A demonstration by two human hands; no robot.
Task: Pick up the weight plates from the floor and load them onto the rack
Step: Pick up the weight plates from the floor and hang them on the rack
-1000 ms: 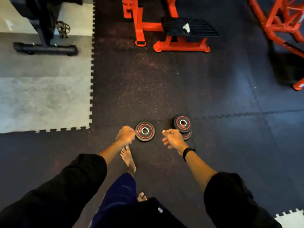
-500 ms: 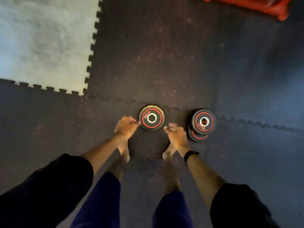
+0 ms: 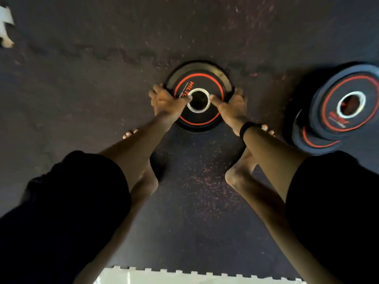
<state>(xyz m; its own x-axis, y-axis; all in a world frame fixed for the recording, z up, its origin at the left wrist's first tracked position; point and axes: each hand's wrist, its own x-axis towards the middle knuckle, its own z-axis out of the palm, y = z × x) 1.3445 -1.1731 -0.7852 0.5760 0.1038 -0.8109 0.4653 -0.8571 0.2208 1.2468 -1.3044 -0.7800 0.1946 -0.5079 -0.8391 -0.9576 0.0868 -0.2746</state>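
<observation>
Single weight plate [image 3: 202,78] lies flat on the dark rubber floor [image 3: 102,78], at about 12 o'clock from the person's bare feet. Plate is black with a red ring around the face, red lettering partly covered by the fingers, and a pale metal-lined centre hole. Its far rim catches a yellowish sheen.

Left hand [image 3: 167,103] grips the plate's 9 o'clock edge — fingers curled over the rim, thumb reaching to the centre hole. Right hand [image 3: 232,106] grips the 3 o'clock edge the same way, thumb at the hole; a black wristband [image 3: 247,128] sits on that wrist. Whether the plate is off the floor yet, cannot tell.

At 2 o'clock from the held plate, well apart from it, a stack of plates [image 3: 336,111] — same black and red pattern, the top one offset over the one beneath.

Edges: an interlocking mat seam runs across the floor just beyond the plate. A pale floor tile [image 3: 184,276] with a toothed border lies at 6 o'clock, behind the feet. Open dark floor stretches from 9 to 12 o'clock.
</observation>
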